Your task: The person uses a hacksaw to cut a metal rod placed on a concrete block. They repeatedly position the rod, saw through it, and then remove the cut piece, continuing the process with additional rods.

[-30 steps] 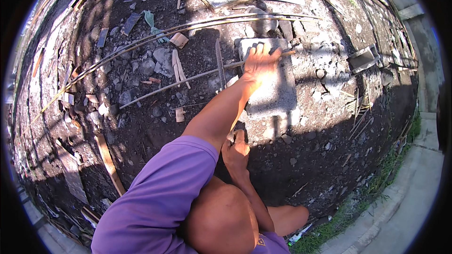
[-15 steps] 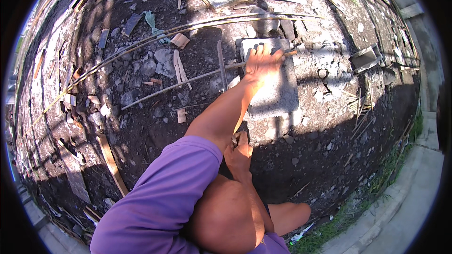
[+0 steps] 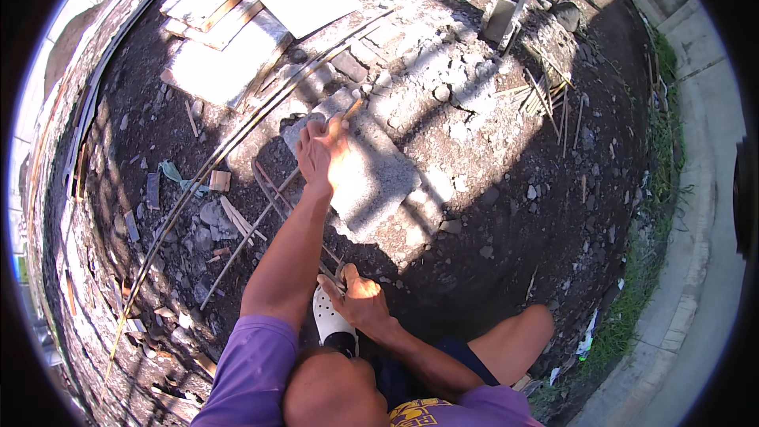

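Stick (image 3: pixel 237 255), head view. It slants up from the rubble-strewn ground (image 3: pixel 474 292) onto a concrete block (image 3: pixel 379 182), its pale tip showing beyond the left hand (image 3: pixel 320 154). That hand presses palm down over stick and block, fingers apart and bent; whether they curl around the stick is hidden. The block presumably gives a firm rest, and the hand's weight probably keeps the stick from rolling. The right hand (image 3: pixel 364 300) is closed, apparently around the near end of a long thin tool (image 3: pixel 262 182), which passes behind the left forearm and crosses the stick; its exact kind cannot be told. This hand sits low, just beside a pale shoe (image 3: pixel 326 312), a placing that likely keeps the tool lying across the stick.
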A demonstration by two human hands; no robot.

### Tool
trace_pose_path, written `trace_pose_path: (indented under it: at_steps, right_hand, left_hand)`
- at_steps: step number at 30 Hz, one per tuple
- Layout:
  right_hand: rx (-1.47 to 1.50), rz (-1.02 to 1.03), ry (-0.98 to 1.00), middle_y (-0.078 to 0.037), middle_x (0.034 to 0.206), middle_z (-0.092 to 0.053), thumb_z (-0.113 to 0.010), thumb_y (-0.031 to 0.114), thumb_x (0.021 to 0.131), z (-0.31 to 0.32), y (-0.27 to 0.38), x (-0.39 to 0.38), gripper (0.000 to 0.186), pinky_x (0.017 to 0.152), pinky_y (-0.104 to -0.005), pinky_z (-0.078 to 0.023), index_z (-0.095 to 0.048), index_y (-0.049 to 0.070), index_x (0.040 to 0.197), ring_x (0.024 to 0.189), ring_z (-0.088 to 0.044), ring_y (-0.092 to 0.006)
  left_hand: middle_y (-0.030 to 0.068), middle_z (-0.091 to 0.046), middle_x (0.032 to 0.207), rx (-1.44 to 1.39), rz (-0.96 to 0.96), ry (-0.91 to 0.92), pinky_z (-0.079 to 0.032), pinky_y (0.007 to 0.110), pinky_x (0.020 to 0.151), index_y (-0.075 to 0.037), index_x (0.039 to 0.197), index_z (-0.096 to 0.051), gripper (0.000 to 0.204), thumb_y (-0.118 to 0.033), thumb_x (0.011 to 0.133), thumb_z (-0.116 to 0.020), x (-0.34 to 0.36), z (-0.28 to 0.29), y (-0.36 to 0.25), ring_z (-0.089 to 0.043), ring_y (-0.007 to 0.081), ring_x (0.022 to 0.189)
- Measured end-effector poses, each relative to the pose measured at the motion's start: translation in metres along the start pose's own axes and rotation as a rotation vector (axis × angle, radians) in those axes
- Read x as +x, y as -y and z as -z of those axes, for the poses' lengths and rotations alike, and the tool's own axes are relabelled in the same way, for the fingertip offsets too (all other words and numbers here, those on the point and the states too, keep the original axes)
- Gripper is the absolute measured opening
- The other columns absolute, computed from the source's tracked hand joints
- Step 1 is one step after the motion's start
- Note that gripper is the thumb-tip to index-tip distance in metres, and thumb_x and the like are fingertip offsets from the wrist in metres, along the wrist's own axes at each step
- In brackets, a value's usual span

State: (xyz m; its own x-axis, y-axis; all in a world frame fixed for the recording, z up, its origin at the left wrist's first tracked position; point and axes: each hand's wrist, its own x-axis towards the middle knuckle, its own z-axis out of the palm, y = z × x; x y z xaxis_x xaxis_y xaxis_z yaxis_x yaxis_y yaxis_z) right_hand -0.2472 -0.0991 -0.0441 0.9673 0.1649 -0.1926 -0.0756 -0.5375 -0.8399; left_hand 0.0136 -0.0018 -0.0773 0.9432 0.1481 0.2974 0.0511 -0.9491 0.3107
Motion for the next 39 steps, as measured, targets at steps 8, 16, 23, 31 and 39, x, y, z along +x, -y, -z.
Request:
trace_pose_path:
  at_steps: [8, 16, 23, 31, 39]
  right_hand:
    - [0.094, -0.034, 0.022, -0.023, 0.076, -0.07, -0.066, 0.051, 0.101, -0.003, -0.006, 0.0, 0.051, 0.063, -0.0526, -0.058, -0.056, 0.001, 0.104, 0.072, -0.072, -0.0443]
    - [0.072, -0.122, 0.133, -0.027, 0.082, -0.072, -0.063, 0.055, 0.101, 0.013, -0.002, 0.003, 0.057, 0.07, -0.0543, -0.059, -0.059, -0.001, 0.112, 0.081, -0.073, -0.0465]
    - [0.086, -0.169, 0.161, -0.027, 0.088, -0.073, -0.062, 0.057, 0.101, 0.014, -0.001, 0.003, 0.059, 0.077, -0.0548, -0.059, -0.059, 0.0, 0.115, 0.086, -0.073, -0.0485]
    - [0.022, -0.054, 0.038, -0.025, 0.082, -0.073, -0.065, 0.051, 0.102, 0.003, -0.005, 0.001, 0.053, 0.067, -0.0523, -0.058, -0.058, -0.001, 0.111, 0.077, -0.073, -0.0461]
    - [-0.09, -0.063, 0.064, -0.025, 0.075, -0.07, -0.065, 0.054, 0.101, 0.001, -0.004, 0.002, 0.051, 0.066, -0.0569, -0.056, -0.055, 0.004, 0.106, 0.071, -0.07, -0.0491]
  left_hand:
    - [0.0149, -0.067, 0.123, 0.01, 0.021, 0.043, -0.045, 0.051, 0.098, -0.026, 0.14, -0.065, 0.048, -0.051, 0.112, -0.036, 0.004, 0.005, -0.005, -0.063, 0.0371, 0.115]
    - [0.0206, -0.068, 0.121, 0.055, 0.005, 0.027, -0.047, 0.053, 0.097, -0.025, 0.142, -0.062, 0.048, -0.051, 0.112, -0.035, 0.005, -0.01, 0.004, -0.063, 0.0418, 0.111]
    - [0.02, -0.069, 0.117, 0.023, -0.009, 0.005, -0.05, 0.051, 0.092, -0.026, 0.141, -0.063, 0.046, -0.051, 0.112, -0.038, 0.007, -0.01, 0.001, -0.066, 0.0407, 0.104]
    - [0.0118, -0.065, 0.109, -0.061, -0.062, -0.106, -0.05, 0.047, 0.091, -0.022, 0.128, -0.072, 0.034, -0.042, 0.108, -0.053, 0.001, 0.0, -0.005, -0.063, 0.0343, 0.106]
    - [0.017, -0.063, 0.11, -0.053, -0.075, -0.151, -0.045, 0.047, 0.092, -0.026, 0.123, -0.066, 0.027, -0.038, 0.102, -0.054, 0.0, 0.001, 0.003, -0.058, 0.0381, 0.108]
